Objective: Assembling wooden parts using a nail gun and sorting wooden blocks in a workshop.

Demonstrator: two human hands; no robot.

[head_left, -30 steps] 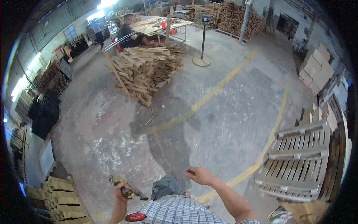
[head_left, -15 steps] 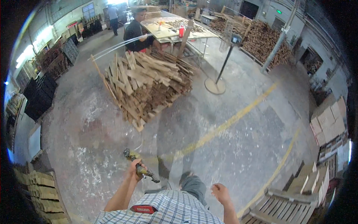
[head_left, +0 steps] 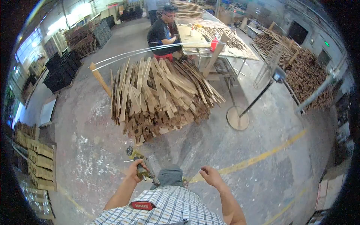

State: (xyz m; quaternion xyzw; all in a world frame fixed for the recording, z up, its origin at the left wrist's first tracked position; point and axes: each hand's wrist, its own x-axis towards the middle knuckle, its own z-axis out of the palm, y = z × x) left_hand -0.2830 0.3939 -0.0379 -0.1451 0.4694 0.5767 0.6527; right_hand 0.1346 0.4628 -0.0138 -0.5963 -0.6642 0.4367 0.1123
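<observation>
I see the person's left hand [head_left: 135, 169] wrapped round a hand tool [head_left: 141, 172], the right hand [head_left: 211, 177] loosely half-curled and empty, facing piled wooden strips [head_left: 157, 88].

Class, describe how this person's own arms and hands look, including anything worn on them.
The left hand and right hand are both bare, without gloves. The forearms are uncovered too, with no watch, bracelet or cable showing. The shirt is white with a blue checked pattern; its sleeve ends are hard to make out.
</observation>
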